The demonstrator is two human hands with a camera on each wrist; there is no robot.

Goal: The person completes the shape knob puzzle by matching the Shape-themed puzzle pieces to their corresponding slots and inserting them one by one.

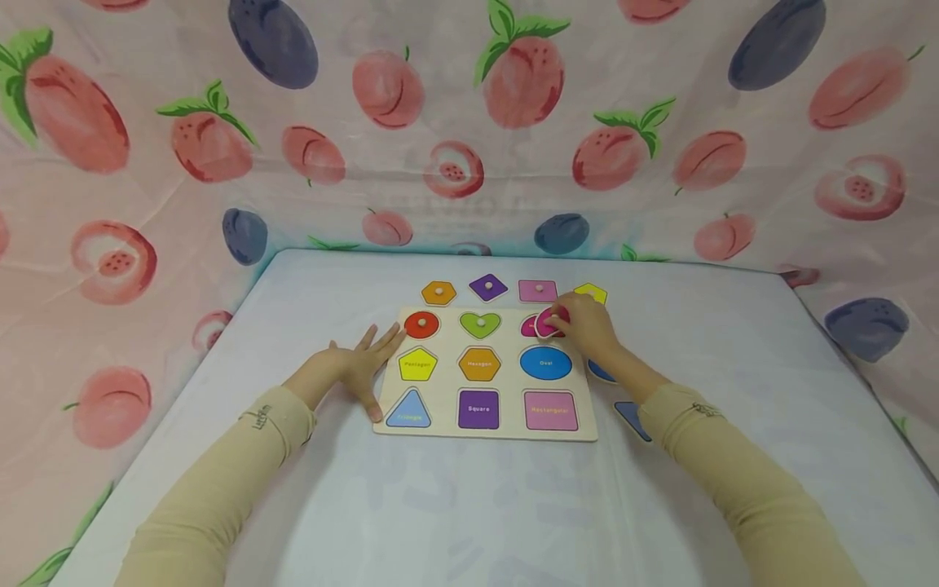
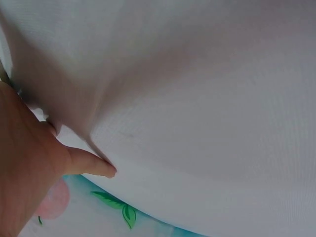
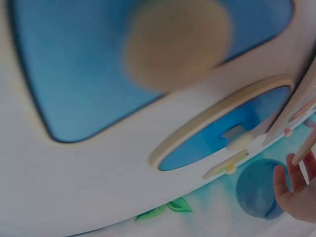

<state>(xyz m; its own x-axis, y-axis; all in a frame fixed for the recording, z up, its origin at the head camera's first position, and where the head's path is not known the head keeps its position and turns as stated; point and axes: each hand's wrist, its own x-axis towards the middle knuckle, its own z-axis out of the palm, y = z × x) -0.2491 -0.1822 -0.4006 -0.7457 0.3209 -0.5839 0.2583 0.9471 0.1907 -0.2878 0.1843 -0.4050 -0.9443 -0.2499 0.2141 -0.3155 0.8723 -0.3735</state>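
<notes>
A wooden shape puzzle board (image 1: pixel 447 420) lies flat on the white table. My left hand (image 1: pixel 355 371) spreads its fingers along the board's left edge, thumb near the lower corner; the left wrist view shows part of that hand (image 2: pixel 34 163) against the cloth. With its fingertips, my right hand (image 1: pixel 590 326) pinches a magenta rounded piece (image 1: pixel 547 324), slightly tilted, which overlaps the magenta recess (image 1: pixel 527 326) at the upper right. A red circle (image 1: pixel 421 324) and a green heart (image 1: pixel 480 325), both knobbed, sit in the top row. The lower recesses show printed names.
Behind the board lie an orange hexagon (image 1: pixel 438 293), a purple square (image 1: pixel 488 287), a pink rectangle (image 1: pixel 538 291) and a yellow piece (image 1: pixel 592 291). To its right are a blue oval (image 3: pixel 197 148) and a blue triangular piece (image 3: pixel 74 98). Fruit-patterned cloth (image 1: pixel 455 220) hangs behind the table.
</notes>
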